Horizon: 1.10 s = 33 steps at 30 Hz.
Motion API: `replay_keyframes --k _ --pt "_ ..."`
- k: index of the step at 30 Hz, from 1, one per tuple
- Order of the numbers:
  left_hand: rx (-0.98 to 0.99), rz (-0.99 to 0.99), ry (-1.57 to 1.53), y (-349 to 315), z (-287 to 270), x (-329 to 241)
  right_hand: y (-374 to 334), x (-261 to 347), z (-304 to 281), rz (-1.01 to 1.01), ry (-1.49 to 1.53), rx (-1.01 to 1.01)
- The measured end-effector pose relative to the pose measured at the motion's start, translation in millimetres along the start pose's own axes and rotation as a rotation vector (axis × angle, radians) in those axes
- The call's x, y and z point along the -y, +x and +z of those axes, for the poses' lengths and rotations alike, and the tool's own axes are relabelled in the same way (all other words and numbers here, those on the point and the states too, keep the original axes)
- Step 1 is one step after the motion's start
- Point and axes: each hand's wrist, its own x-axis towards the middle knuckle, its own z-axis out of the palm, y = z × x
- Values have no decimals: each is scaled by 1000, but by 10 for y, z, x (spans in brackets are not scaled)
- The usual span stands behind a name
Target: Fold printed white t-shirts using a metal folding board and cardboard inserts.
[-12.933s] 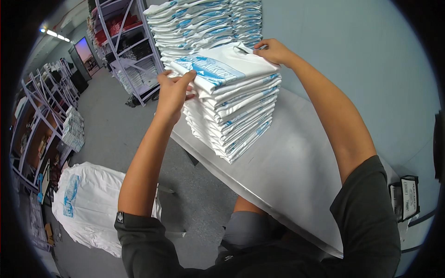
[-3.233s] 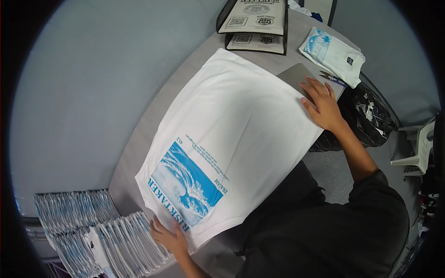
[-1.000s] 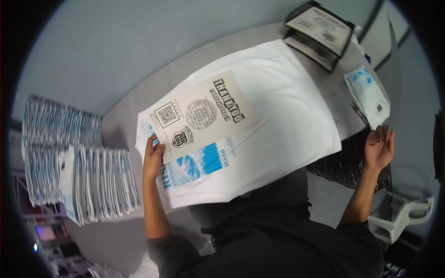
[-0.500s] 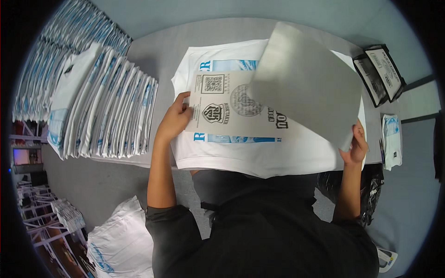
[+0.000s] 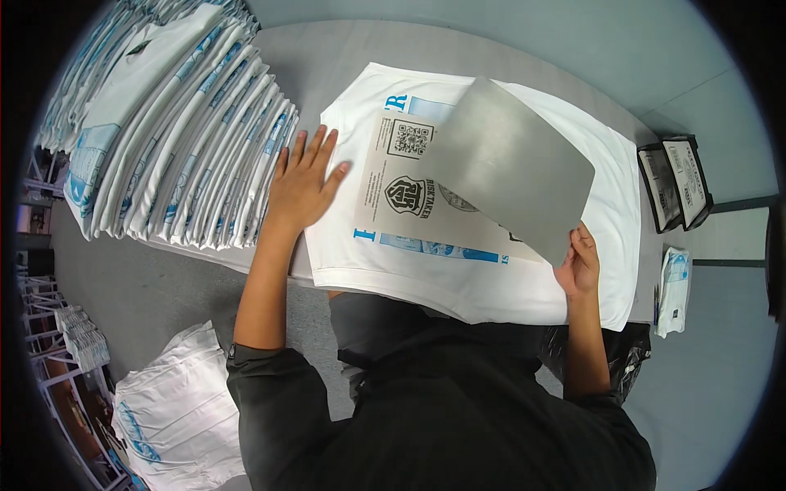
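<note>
A white shirt (image 5: pixel 610 237) with blue print lies spread flat on the grey table (image 5: pixel 344 49). On its middle rests a pale cardboard sheet (image 5: pixel 389 159) printed with a square code and a black crest. My right hand (image 5: pixel 580 266) grips the lower right corner of a thin grey board (image 5: pixel 524 147), which slants over the cardboard and hides its right part. My left hand (image 5: pixel 301 186) is open, fingers spread, at the shirt's left edge. It holds nothing and is close to a tall stack of folded white shirts (image 5: pixel 164 147).
A black-framed holder (image 5: pixel 678 184) stands at the table's right side. Near it lies a folded white packet (image 5: pixel 674 286). A black plastic bag (image 5: pixel 630 352) is below the table's right edge, and a white bundle with blue print (image 5: pixel 180 401) lies on the floor (image 5: pixel 164 282) at left.
My left hand has let go of the cardboard sheet and opened out to its left. My right hand has brought the grey board left and lower over the cardboard. The view has shifted slightly.
</note>
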Motion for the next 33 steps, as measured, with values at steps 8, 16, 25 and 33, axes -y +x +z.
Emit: replay_keyframes --k 8,16,25,33 --pt "-349 -61 -309 -278 -330 -79 76 119 174 51 -102 -128" --pt "-422 -388 -385 -825 -191 -204 539 -164 719 231 -98 264" --pt "-429 -343 -663 -946 -195 -59 709 -502 1050 323 -156 339" --pt "-409 -386 -786 -937 -219 -27 706 -492 1171 392 -312 277"
